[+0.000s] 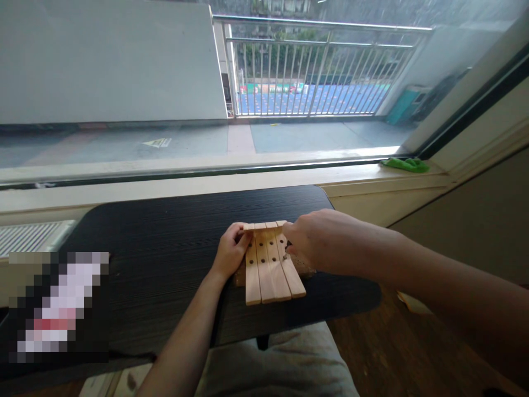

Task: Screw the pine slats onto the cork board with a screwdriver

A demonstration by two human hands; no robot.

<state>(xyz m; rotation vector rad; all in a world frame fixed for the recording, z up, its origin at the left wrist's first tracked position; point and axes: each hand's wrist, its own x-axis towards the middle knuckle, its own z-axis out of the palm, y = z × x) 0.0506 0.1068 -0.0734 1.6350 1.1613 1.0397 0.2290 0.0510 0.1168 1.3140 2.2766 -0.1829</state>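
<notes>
Several light wooden slats (269,267) with small holes lie side by side on the black table (157,259), fanning slightly toward me. My left hand (230,251) curls against the far left end of the slats, fingers closed on the leftmost one. My right hand (314,237) comes in from the right and rests on the far right end of the slats, fingers bent down over the rightmost slat. More wooden pieces lie partly hidden beneath the slats and under my right hand.
The table stands against a window sill (372,182) with a green cloth (407,164) on it. Beyond the glass are a balcony floor and metal railing (314,71). A blurred patch (58,306) covers the table's left corner. Wooden floor lies at the right.
</notes>
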